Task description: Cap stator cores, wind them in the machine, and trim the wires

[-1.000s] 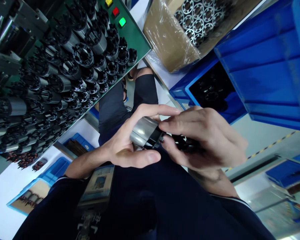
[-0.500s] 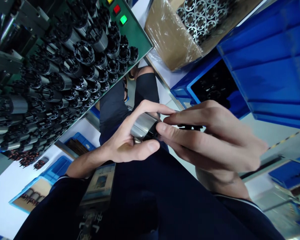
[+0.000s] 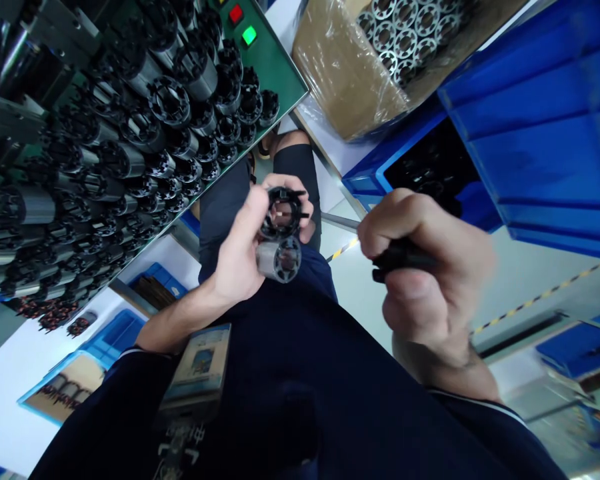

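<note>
Two motor stator cores are in my left hand [image 3: 240,257], with its fingers wrapped round them in front of my lap. The upper stator core [image 3: 279,232] has a black plastic end piece with prongs and faces up toward me. Just below it, a bare laminated metal core [image 3: 267,260] shows its slotted end. Apart from these, on the right, my right hand [image 3: 440,267] is closed on a black plastic part [image 3: 403,257]. The fingers cover much of that part, so its full shape is hidden.
Many stator cores with black ends [image 3: 169,101] stand on the green machine table [image 3: 275,63]. A cardboard box [image 3: 337,87] with bare metal cores is at the top. Beside it are a blue bin [image 3: 367,180] of black parts and a large blue crate [image 3: 540,133].
My right hand has moved away from my left, to the right, with a black plastic part. My left hand has turned, so the cores' ends now face up.
</note>
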Motion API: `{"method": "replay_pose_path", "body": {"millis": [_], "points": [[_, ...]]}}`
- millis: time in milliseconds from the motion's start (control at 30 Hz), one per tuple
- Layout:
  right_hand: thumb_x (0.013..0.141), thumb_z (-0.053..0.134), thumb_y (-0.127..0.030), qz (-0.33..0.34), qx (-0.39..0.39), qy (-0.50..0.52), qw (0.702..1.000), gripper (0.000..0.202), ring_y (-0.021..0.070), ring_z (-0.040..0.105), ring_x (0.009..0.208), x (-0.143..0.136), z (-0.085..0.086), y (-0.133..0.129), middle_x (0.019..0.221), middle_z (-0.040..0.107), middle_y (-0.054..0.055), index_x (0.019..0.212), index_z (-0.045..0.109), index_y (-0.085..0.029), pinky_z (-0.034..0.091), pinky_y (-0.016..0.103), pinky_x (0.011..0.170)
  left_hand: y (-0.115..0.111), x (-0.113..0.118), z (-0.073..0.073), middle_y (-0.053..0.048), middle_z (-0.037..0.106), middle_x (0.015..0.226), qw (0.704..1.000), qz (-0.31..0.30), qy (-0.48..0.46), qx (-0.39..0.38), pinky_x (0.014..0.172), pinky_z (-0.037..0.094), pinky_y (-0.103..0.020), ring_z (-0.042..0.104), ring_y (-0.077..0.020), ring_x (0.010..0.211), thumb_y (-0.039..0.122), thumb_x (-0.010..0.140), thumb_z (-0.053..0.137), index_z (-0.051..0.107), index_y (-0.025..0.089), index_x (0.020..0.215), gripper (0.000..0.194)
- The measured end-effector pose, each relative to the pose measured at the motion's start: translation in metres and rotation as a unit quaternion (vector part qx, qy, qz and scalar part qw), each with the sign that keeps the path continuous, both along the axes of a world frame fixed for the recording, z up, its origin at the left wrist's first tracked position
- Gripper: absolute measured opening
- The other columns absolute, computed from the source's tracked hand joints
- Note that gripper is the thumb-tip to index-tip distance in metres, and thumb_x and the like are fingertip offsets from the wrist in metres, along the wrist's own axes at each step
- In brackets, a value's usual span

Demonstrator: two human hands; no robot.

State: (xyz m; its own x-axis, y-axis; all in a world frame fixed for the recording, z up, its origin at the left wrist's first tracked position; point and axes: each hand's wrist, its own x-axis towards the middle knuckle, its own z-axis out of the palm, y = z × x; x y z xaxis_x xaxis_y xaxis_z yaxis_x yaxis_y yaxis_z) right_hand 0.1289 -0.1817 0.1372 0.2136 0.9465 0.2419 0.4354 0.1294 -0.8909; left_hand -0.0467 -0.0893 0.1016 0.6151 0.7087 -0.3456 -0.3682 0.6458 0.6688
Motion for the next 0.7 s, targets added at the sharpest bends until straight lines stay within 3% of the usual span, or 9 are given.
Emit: {"method": "replay_pose_path", "body": {"millis": [100,200,300,400,467,600,700], "points": [[0.11,0.072,-0.041,0.035,-0.075,0.043,0.996,0.014,0.0202,0.056,0.068,-0.006,-0.007,-0.004,0.093,0.061,0.002,0.116,0.065,-0.03,0.047,0.04,0.057,0.007,0.012,0.012,-0.006,0.061,0.102,0.995,0.062,0.052,-0.058,0.079,0.05,-0.037,0.059,-0.0202,0.082,0.074,0.123,0.046,0.071,0.024,0.105,0.059],[0.102,0.084,-0.028,0.048,-0.103,0.025,0.993,0.035,0.0263,0.069,0.089,-0.012,-0.005,-0.005,0.118,0.071,0.008,0.132,0.068,-0.035,0.061,0.043,0.064,0.011,0.015,0.012,-0.007,0.064,0.109,0.994,0.086,0.015,-0.061,0.075,0.049,-0.036,0.055,-0.019,0.08,0.06,0.12,0.059,0.074,0.024,0.105,0.042],[0.105,0.089,-0.026,0.027,-0.097,0.003,0.995,0.039,0.0307,0.073,0.111,-0.018,-0.001,-0.003,0.133,0.074,0.011,0.139,0.076,-0.039,0.07,0.044,0.073,0.01,0.012,0.0,-0.008,0.063,0.099,0.997,0.071,-0.025,0.003,0.075,0.054,-0.041,0.058,-0.0236,0.079,0.077,0.11,0.064,0.078,0.027,0.112,0.052],[0.103,0.096,-0.031,-0.007,-0.051,0.04,0.998,0.05,0.0254,0.073,0.091,-0.026,-0.006,-0.003,0.123,0.079,0.006,0.149,0.078,-0.041,0.072,0.044,0.073,0.007,0.01,-0.006,-0.007,0.06,0.095,0.997,0.071,-0.006,0.017,0.076,0.057,-0.042,0.062,-0.0253,0.082,0.075,0.112,0.062,0.079,0.03,0.116,0.049],[0.097,0.103,-0.037,-0.026,-0.022,0.082,0.996,0.053,0.0224,0.074,0.08,-0.032,-0.012,-0.003,0.123,0.083,0.004,0.145,0.081,-0.038,0.071,0.042,0.066,0.006,0.009,-0.002,-0.007,0.059,0.096,0.996,0.086,0.002,0.031,0.072,0.057,-0.04,0.062,-0.0238,0.082,0.071,0.113,0.064,0.079,0.029,0.114,0.044],[0.092,0.107,-0.04,-0.042,-0.036,0.093,0.994,0.046,0.0281,0.082,0.095,-0.038,-0.02,-0.004,0.132,0.085,0.008,0.134,0.088,-0.038,0.07,0.038,0.059,0.003,0.011,0.016,-0.005,0.059,0.099,0.995,0.085,0.017,0.041,0.059,0.051,-0.035,0.056,-0.0203,0.074,0.076,0.113,0.068,0.072,0.029,0.12,0.048],[0.092,0.107,-0.034,-0.033,-0.018,0.114,0.993,0.048,0.025,0.08,0.092,-0.039,-0.021,-0.002,0.132,0.085,0.009,0.137,0.09,-0.034,0.069,0.035,0.058,0.002,0.014,0.027,-0.003,0.056,0.094,0.993,0.11,0.04,0.017,0.055,0.046,-0.033,0.049,-0.0178,0.068,0.091,0.111,0.058,0.065,0.028,0.12,0.064]]}}
